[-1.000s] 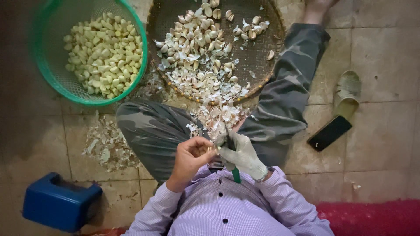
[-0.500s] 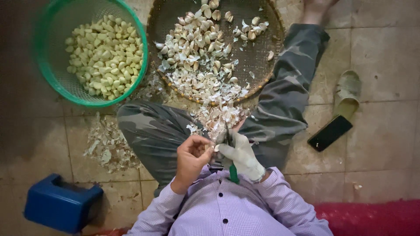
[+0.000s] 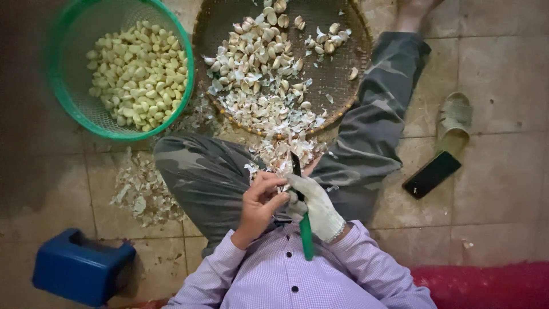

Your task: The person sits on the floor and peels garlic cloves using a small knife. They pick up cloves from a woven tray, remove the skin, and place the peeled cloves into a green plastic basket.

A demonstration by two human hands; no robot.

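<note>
While I sat on the tiled floor [image 3: 503, 189] with my legs folded, the work was spread out around my knees. At the near left stood a small blue stool [image 3: 83, 268], well apart from my hands. Farther off on the left was the green basket [image 3: 68, 109], holding a good heap of peeled cloves [image 3: 136, 74], pale and clean. Between the basket and my left knee lay a drift of papery skins [image 3: 140, 191] on the tiles.

My left hand [image 3: 260, 203], bare, was closed around a garlic clove [image 3: 284, 186], pinching it between thumb and fingers; most of the clove was hidden, so I could not tell how much skin it kept. Just beside it my right hand [image 3: 317, 207], in a pale knitted glove, gripped a knife [image 3: 302, 217] with a green handle, its dark blade pointing away from me and touching the clove.

Beyond my hands sat the round woven tray [image 3: 343, 86], with unpeeled cloves [image 3: 257, 51] scattered over its far part and loose skins piled at its near edge, spilling onto my lap. Judging by the two heaps, I was well along, though a fair number remained to be peeled.

To the right, on the floor, lay a dark phone [image 3: 432, 174] and, just past it, a pale sandal [image 3: 454, 120].
</note>
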